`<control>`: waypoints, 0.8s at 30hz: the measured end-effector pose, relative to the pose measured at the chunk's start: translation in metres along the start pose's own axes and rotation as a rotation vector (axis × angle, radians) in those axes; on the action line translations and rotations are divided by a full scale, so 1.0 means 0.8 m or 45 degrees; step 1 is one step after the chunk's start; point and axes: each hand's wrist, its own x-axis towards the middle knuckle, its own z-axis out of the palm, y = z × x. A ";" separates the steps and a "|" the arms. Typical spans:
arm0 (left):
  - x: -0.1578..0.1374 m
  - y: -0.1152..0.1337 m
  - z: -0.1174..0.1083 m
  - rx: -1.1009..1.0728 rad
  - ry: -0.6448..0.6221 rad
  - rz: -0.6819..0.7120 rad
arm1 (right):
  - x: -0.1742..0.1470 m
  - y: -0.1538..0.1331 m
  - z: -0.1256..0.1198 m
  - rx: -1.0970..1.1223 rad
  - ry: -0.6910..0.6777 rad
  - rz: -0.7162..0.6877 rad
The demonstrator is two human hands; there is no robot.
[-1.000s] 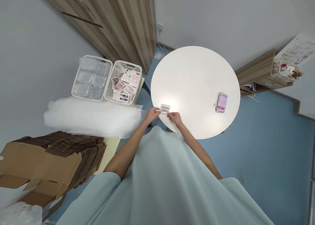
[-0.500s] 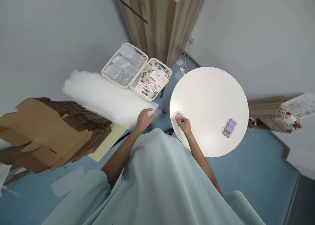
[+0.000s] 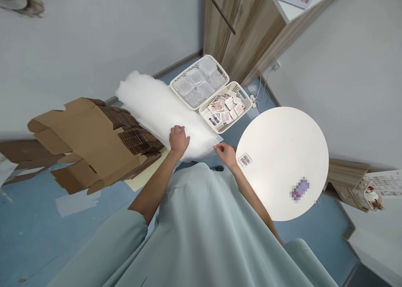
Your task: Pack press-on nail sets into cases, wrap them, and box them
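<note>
My left hand [image 3: 179,141] rests on top of a stack of white foam sheets [image 3: 153,102], thumb apart and fingers slightly bent, holding nothing I can see. At the right end of the stack, my right hand [image 3: 225,153] has thumb and forefinger together at the sheets' edge, seemingly pinching it. A small clear case [image 3: 245,160] with dark nail-like pieces inside lies near the left rim of the round white table [image 3: 279,140], just right of my right hand and apart from it.
Beyond the sheets stand a white basket [image 3: 174,85] of clear packs and another white basket [image 3: 204,115] of printed cards. Flattened cardboard boxes [image 3: 84,132] are piled at left. A pixelated purple object [image 3: 300,189] lies on the table. A wooden cabinet [image 3: 251,31] stands behind.
My right hand has let go of the clear case on the table and moved left to the sheets' edge. My left hand has moved back onto the stack. The view has turned.
</note>
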 end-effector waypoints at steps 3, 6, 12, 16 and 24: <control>-0.005 0.001 0.001 0.058 -0.026 0.028 | 0.005 -0.010 0.009 -0.030 -0.022 0.012; -0.010 -0.001 0.003 0.049 -0.012 0.064 | 0.007 -0.017 0.015 -0.053 -0.032 0.004; -0.019 -0.003 0.000 -0.160 0.005 0.113 | 0.010 -0.026 0.030 -0.079 -0.051 0.007; -0.033 0.001 -0.014 -0.217 -0.002 0.143 | 0.013 -0.030 0.036 -0.091 0.007 -0.129; -0.097 0.029 -0.062 -0.263 0.091 0.287 | 0.028 -0.066 0.026 -0.155 0.244 -0.393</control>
